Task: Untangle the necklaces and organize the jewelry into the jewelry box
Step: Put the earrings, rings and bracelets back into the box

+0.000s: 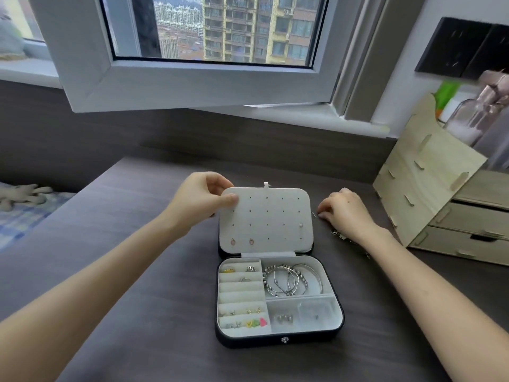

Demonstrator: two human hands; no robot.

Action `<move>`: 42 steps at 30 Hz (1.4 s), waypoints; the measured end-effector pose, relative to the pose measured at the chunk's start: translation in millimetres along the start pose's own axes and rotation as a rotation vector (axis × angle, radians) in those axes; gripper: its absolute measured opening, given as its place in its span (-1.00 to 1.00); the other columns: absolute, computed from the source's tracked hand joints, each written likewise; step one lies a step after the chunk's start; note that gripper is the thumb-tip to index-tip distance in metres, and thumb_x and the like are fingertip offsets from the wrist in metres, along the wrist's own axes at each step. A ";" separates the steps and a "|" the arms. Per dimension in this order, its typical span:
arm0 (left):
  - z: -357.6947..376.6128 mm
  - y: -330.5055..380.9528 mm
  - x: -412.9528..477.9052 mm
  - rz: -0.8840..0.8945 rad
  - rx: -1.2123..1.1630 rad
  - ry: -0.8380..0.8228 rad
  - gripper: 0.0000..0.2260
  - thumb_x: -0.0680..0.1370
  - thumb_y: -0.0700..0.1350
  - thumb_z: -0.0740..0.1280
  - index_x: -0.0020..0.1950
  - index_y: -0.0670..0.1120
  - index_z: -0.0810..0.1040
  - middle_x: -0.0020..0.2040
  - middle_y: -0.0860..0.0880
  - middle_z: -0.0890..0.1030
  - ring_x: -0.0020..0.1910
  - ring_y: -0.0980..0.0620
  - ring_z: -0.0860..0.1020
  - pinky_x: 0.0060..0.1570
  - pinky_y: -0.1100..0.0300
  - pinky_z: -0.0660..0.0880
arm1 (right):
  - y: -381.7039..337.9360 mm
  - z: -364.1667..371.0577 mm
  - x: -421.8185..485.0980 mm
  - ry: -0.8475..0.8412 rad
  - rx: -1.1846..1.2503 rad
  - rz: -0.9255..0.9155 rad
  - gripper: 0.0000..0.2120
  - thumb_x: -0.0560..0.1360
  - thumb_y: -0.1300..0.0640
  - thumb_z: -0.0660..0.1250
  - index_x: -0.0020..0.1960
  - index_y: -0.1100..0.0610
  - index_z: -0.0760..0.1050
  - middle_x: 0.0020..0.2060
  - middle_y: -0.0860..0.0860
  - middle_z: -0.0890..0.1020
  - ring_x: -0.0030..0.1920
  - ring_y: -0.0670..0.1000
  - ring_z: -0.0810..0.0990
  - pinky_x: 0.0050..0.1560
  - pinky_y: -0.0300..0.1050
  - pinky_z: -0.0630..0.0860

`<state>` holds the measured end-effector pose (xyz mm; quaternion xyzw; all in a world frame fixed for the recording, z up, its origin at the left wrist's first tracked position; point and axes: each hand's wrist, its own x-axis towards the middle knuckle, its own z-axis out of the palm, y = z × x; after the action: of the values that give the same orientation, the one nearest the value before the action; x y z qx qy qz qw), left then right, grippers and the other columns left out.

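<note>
Head view: I am looking down at the jewelry box (248, 341), which lies open on the dark worktop (165, 340) straight in front of me, below the window (209, 37). My hands are apart, one on each side of the box's raised white earring panel (265, 213). My left hand (203, 197) pinches the panel's top left corner, thumb on the front and fingers behind, holding it upright. My right hand (344, 210) rests on the worktop just beside the panel's right edge with its fingers curled down. A thin wire hook (314, 215) shows at the fingertips, but I cannot tell whether they hold it. A tangle of chains (338, 235) lies on the worktop under my right wrist, partly hidden. On the panel, two pink earrings (242, 241) hang in the bottom row at the left and a small stud (300, 224) sits near the right edge. In the tray, rings (249, 268) sit in the padded rolls at the left, silver bracelets (292, 279) fill the upper right compartment, and bright yellow, green and pink pieces (256, 323) lie in the nearest roll. A pale wooden drawer unit (440, 199) stands on the worktop to the right, well apart from the box.
</note>
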<state>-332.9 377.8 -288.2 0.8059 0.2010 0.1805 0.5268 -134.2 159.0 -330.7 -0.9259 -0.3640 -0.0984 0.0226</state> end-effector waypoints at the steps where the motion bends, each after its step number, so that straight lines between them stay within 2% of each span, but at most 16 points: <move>1: 0.9 0.0 0.1 0.000 0.010 -0.001 -0.95 0.46 -0.19 0.43 -0.13 -0.09 0.58 -0.27 -0.02 0.58 -0.52 0.25 0.44 -0.62 0.43 0.25 | 0.6 0.8 0.2 0.002 -0.008 -0.019 -0.83 0.53 0.10 0.30 0.05 0.06 0.63 -0.01 0.04 0.63 0.07 0.11 0.43 0.06 -0.09 0.33; 4: 2.6 -0.4 0.8 0.009 0.022 -0.008 -0.95 0.48 -0.15 0.41 -0.15 -0.08 0.57 -0.26 -0.01 0.59 -0.53 0.26 0.42 -0.62 0.44 0.23 | 4.9 4.5 -0.6 0.010 0.044 -0.045 -0.89 0.52 0.17 0.30 -0.03 0.13 0.59 -0.09 0.06 0.62 0.04 0.11 0.43 0.04 -0.08 0.36; 7: 4.3 -3.4 2.9 0.040 0.063 0.010 -0.94 0.49 -0.10 0.39 -0.16 -0.05 0.56 -0.24 -0.01 0.60 -0.40 0.20 0.47 -0.53 0.41 0.30 | 4.2 2.4 -6.2 0.039 0.191 -0.011 -0.96 0.50 0.21 0.26 -0.11 0.13 0.48 -0.24 -0.01 0.55 -0.03 0.07 0.44 -0.13 -0.13 0.31; 10: 7.9 -4.3 2.9 0.086 0.058 0.030 -0.94 0.49 -0.09 0.39 -0.06 0.01 0.57 -0.18 -0.02 0.57 -0.24 0.08 0.51 -0.36 0.25 0.42 | -10.4 -16.0 -19.4 0.089 0.527 0.098 -0.95 0.48 0.21 0.31 -0.16 0.11 0.47 -0.30 -0.05 0.53 -0.21 -0.02 0.48 -0.27 -0.21 0.33; 13: 14.7 -3.2 -1.1 0.145 0.054 -0.013 -0.86 0.49 -0.06 0.39 0.04 0.09 0.60 -0.09 0.06 0.54 -0.16 0.15 0.49 -0.22 0.30 0.43 | -43.4 -47.3 -36.2 0.139 0.928 0.127 -0.94 0.44 0.24 0.35 -0.19 0.12 0.52 -0.32 0.00 0.61 -0.35 -0.13 0.50 -0.33 -0.30 0.40; 16: 19.5 1.0 -6.0 0.198 0.056 -0.051 -0.87 0.49 -0.03 0.40 0.02 0.13 0.63 0.06 0.08 0.48 -0.10 0.19 0.48 -0.14 0.38 0.44 | -78.8 -70.7 -45.3 -0.046 1.195 0.131 -0.89 0.46 0.33 0.31 -0.21 0.18 0.52 -0.42 -0.01 0.59 -0.45 -0.16 0.43 -0.40 -0.34 0.32; 20: 20.7 4.3 -11.6 0.336 -0.035 -0.132 -0.81 0.49 -0.10 0.40 0.09 0.10 0.63 0.11 0.05 0.47 0.16 0.19 0.43 0.17 0.26 0.39 | -105.4 -81.2 -40.2 -0.388 1.475 0.168 -0.85 0.49 0.36 0.24 -0.24 0.22 0.46 -0.47 0.04 0.48 -0.43 -0.08 0.38 -0.47 -0.32 0.31; 25: 19.6 2.7 -14.3 0.402 -0.134 -0.108 -0.89 0.47 -0.18 0.41 -0.13 0.04 0.64 0.03 0.02 0.52 0.06 0.23 0.48 0.06 0.40 0.37 | -116.5 -83.2 -34.5 -0.646 1.777 0.323 -0.88 0.51 0.32 0.18 -0.16 0.18 0.42 -0.49 0.02 0.45 -0.48 -0.09 0.39 -0.52 -0.32 0.30; 27: 19.5 1.4 -12.4 0.416 -0.106 -0.093 -0.90 0.48 -0.18 0.41 -0.16 0.02 0.63 -0.01 0.04 0.51 0.01 0.23 0.48 0.03 0.41 0.37 | -114.9 -84.1 -36.5 -0.652 1.756 0.308 -0.90 0.51 0.30 0.21 -0.15 0.19 0.46 -0.46 0.03 0.50 -0.45 -0.09 0.42 -0.49 -0.33 0.32; 28: 19.7 0.5 -10.8 0.433 -0.074 -0.086 -0.91 0.48 -0.18 0.41 -0.17 0.01 0.62 -0.02 0.05 0.50 -0.01 0.24 0.48 0.01 0.42 0.37 | -113.4 -84.7 -38.3 -0.602 1.657 0.258 -0.92 0.51 0.29 0.25 -0.13 0.21 0.49 -0.42 0.06 0.56 -0.42 -0.08 0.45 -0.46 -0.32 0.36; 31: 18.8 -0.9 -5.8 0.550 0.092 -0.074 -0.94 0.49 -0.12 0.39 -0.16 -0.08 0.63 -0.05 0.09 0.47 -0.09 0.24 0.45 -0.10 0.46 0.34 | -112.4 -87.0 -46.6 -0.234 1.093 0.033 -0.91 0.47 0.13 0.40 -0.11 0.16 0.60 -0.24 0.03 0.68 -0.27 -0.09 0.58 -0.32 -0.27 0.48; 33: 17.2 -0.9 -3.4 0.638 0.201 -0.057 -0.88 0.47 -0.11 0.37 -0.16 -0.16 0.62 -0.08 0.11 0.44 -0.14 0.23 0.42 -0.16 0.48 0.31 | -114.2 -88.1 -49.4 0.010 0.853 -0.084 -0.88 0.44 0.06 0.42 -0.17 0.12 0.62 -0.28 -0.02 0.66 -0.26 -0.13 0.58 -0.27 -0.30 0.47; 35: 15.2 0.5 -3.4 0.672 0.266 -0.057 -0.89 0.47 -0.14 0.40 -0.17 -0.18 0.62 -0.09 0.13 0.41 -0.13 0.21 0.40 -0.16 0.49 0.29 | -116.5 -88.7 -49.5 0.098 0.758 -0.160 -0.88 0.45 0.11 0.40 -0.22 0.13 0.61 -0.34 -0.03 0.63 -0.29 -0.09 0.55 -0.25 -0.27 0.45; 37: 14.1 1.3 -4.6 0.676 0.273 -0.072 -0.91 0.46 -0.14 0.41 -0.17 -0.16 0.62 -0.08 0.16 0.40 -0.12 0.20 0.40 -0.16 0.51 0.28 | -117.9 -86.5 -47.8 0.110 0.730 -0.175 -0.89 0.44 0.20 0.38 -0.26 0.14 0.59 -0.37 -0.02 0.60 -0.31 -0.08 0.52 -0.27 -0.28 0.44; 40: 13.2 3.4 -8.4 0.618 0.180 -0.101 -0.96 0.47 -0.14 0.40 -0.10 -0.07 0.63 -0.04 0.12 0.44 -0.10 0.20 0.44 -0.16 0.46 0.33 | -119.1 -82.1 -48.4 0.188 0.787 -0.105 -0.88 0.39 0.27 0.37 -0.33 0.17 0.57 -0.43 0.00 0.57 -0.39 -0.14 0.46 -0.30 -0.40 0.36; 42: 11.6 4.8 -10.7 0.539 0.103 -0.092 -0.86 0.52 -0.24 0.35 0.03 -0.06 0.59 0.01 0.05 0.48 -0.03 0.20 0.46 -0.09 0.44 0.37 | -116.7 -75.9 -51.1 0.296 0.806 -0.004 -0.88 0.37 0.25 0.36 -0.34 0.16 0.56 -0.46 -0.05 0.55 -0.42 -0.14 0.43 -0.36 -0.36 0.33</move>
<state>-335.6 361.6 -289.1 0.8633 -0.0361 0.2669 0.4269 -262.5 201.7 -270.0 -0.8183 -0.3678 -0.0803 0.4344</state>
